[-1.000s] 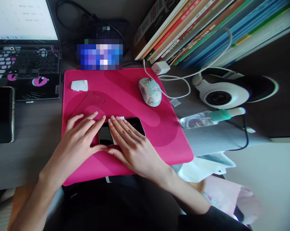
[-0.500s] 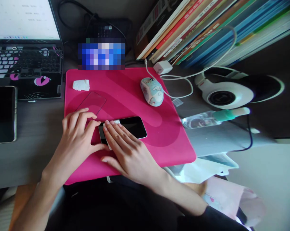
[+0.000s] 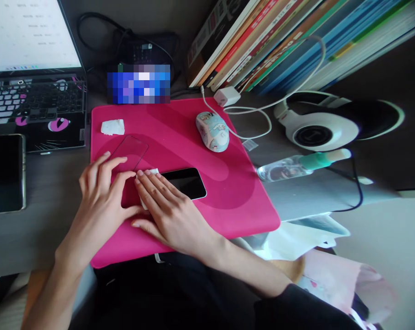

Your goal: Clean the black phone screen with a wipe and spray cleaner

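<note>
A black-screened phone [image 3: 185, 181] lies face up on the pink desk mat. My left hand [image 3: 104, 195] is at the phone's left end, thumb and index finger curved around it, the other fingers bent above the mat. My right hand [image 3: 169, 206] lies across the left part of the screen, its straight fingers held together and pressing down a white wipe [image 3: 154, 171]. Most of the wipe is hidden under those fingers. Just beyond my left fingers rests a thin clear sheet [image 3: 133, 149], like a screen protector. A folded white wipe [image 3: 113, 127] sits near the mat's far left corner.
The pink mat [image 3: 224, 215] carries a patterned mouse [image 3: 212, 131]. To the right are a spray bottle [image 3: 286, 168], white headphones [image 3: 317, 123] and a charger [image 3: 227, 96] with its cable. Books [image 3: 248, 46] stand behind. A laptop [image 3: 35, 110] and another phone [image 3: 4, 174] are left.
My right hand and the wipe under it have slid left along the phone, baring more of the screen's right part. My left hand stays by the phone's left end. The view has shifted slightly.
</note>
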Tool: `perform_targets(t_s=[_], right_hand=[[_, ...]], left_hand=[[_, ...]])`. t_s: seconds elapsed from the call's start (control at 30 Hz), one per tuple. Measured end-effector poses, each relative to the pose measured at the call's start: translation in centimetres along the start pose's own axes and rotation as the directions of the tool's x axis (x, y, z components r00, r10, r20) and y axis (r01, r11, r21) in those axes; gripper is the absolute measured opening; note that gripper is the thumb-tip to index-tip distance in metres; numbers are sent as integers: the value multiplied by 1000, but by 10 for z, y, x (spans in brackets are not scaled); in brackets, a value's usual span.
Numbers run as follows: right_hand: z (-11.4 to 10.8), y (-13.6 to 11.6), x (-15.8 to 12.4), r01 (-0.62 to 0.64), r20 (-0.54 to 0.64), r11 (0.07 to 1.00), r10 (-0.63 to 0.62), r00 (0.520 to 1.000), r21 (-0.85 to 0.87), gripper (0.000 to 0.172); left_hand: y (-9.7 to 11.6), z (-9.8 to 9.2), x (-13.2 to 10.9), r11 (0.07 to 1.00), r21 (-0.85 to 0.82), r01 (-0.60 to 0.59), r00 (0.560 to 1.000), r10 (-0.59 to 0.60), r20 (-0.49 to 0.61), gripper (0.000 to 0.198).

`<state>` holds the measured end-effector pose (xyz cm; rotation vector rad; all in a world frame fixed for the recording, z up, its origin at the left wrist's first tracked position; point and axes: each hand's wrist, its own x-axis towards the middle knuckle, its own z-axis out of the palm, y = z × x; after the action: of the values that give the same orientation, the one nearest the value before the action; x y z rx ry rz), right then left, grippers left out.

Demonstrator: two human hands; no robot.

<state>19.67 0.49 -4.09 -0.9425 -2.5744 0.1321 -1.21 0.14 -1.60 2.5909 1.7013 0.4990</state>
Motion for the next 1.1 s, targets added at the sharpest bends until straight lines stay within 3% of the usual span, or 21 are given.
perform_targets(t_s=[0.37, 0.7, 0.9, 1.1], right_hand=[[-10, 0, -20, 90, 11, 995, -90, 996, 41, 73], [-14, 19, -30, 203, 6, 973, -205, 979, 111, 65], [-23, 27, -48, 149, 27, 987, -150, 988, 60, 62], [-34, 39, -69, 45, 21, 999, -45, 999, -23, 71]], left_hand=[[-3, -1, 1, 1000, -15, -5, 1000, 5, 20, 66], [-7, 2, 1, 999, -10, -38, 997, 39, 66, 65], [-10, 3, 0, 999, -6, -43, 997, 43, 63, 66], [-8, 2, 0, 998, -15, -64, 997, 65, 43, 63]])
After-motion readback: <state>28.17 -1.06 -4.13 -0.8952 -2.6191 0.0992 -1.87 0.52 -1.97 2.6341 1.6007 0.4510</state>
